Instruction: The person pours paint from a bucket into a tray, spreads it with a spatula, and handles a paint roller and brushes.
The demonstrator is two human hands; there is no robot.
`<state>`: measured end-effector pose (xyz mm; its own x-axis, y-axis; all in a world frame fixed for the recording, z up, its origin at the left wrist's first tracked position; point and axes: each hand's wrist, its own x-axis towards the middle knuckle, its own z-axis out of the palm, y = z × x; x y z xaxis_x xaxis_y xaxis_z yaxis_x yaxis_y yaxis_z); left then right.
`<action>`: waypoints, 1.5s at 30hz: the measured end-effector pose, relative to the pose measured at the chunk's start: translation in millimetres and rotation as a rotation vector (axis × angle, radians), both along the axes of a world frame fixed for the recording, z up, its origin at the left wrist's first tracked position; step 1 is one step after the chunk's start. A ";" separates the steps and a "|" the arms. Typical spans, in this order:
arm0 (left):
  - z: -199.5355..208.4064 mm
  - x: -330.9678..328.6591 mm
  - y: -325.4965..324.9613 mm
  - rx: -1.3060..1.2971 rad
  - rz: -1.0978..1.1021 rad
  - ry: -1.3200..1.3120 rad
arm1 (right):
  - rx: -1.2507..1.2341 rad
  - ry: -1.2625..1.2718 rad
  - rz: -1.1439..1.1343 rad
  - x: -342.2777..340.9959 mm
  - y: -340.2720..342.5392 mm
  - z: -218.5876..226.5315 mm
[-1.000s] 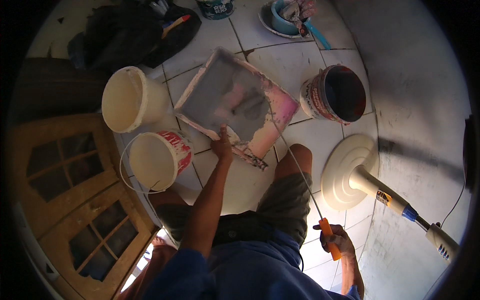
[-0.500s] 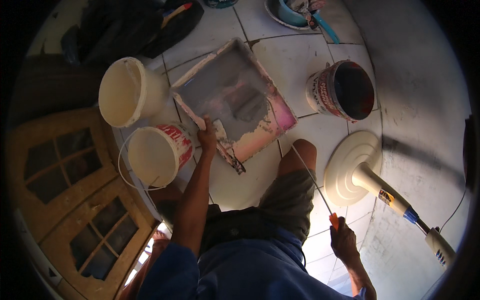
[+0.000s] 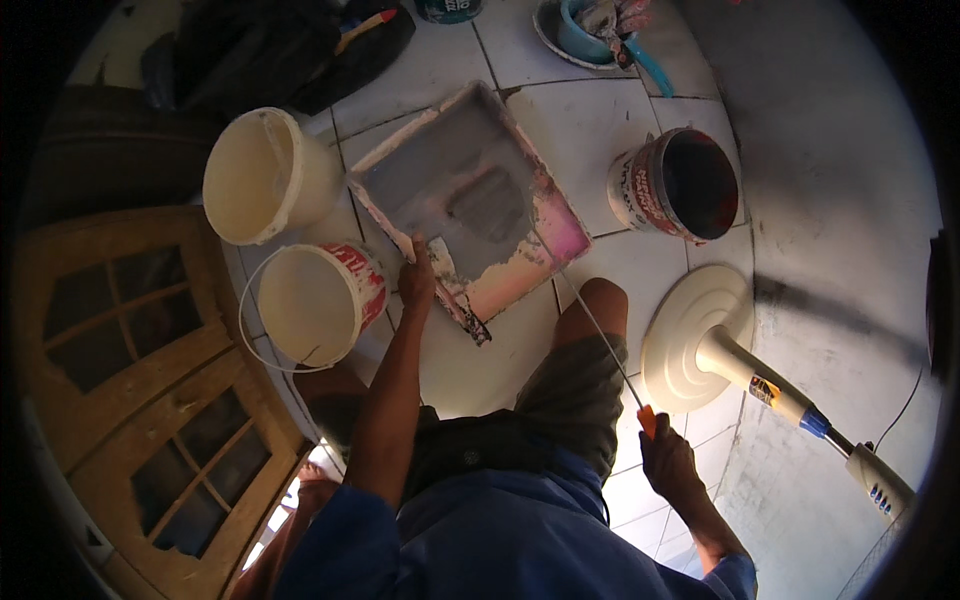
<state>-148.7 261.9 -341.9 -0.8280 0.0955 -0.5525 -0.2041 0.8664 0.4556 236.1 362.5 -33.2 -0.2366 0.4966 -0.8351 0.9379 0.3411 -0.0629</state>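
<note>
My left hand (image 3: 417, 275) is closed on the near-left rim of a rectangular paint tray (image 3: 505, 292), its thumb over the edge. Thick grey paint lies in the tray, over pink and peach stains. With my right hand (image 3: 668, 462) I grip the orange handle of a paint roller (image 3: 605, 340), held low on the right. Its long thin metal rod slants up and left to the tray's near-right edge. A grey, paint-covered shape in the tray appears to be its roller head; where the rod joins it is unclear.
Two white buckets, one plain (image 3: 245, 180) and one red-marked (image 3: 310, 305), stand left of the tray. At right are a paint-stained bucket (image 3: 635, 190) and a fan's round cream base (image 3: 690, 345) beside the wall. A blue dipper (image 3: 585, 40) sits behind; wooden doors (image 3: 160, 390) are at left.
My right hand has moved up and left, pushing the roller's rod farther toward the tray. My left hand stays on the rim. The whole view has shifted slightly.
</note>
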 end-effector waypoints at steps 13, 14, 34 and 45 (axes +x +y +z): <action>46.8 -0.9 -32.6 0.158 -0.021 -0.506 | 0.071 -0.017 -0.034 8.6 -27.1 48.7; 50.1 0.3 -29.9 0.108 0.001 -0.570 | 0.076 -0.008 -0.032 8.5 -27.2 49.1; 157.1 1.9 56.5 0.937 0.299 0.110 | 0.123 0.063 -0.117 21.3 51.1 43.6; 149.7 -242.6 269.9 1.221 0.584 -0.091 | 0.019 0.036 -0.206 19.2 64.0 13.5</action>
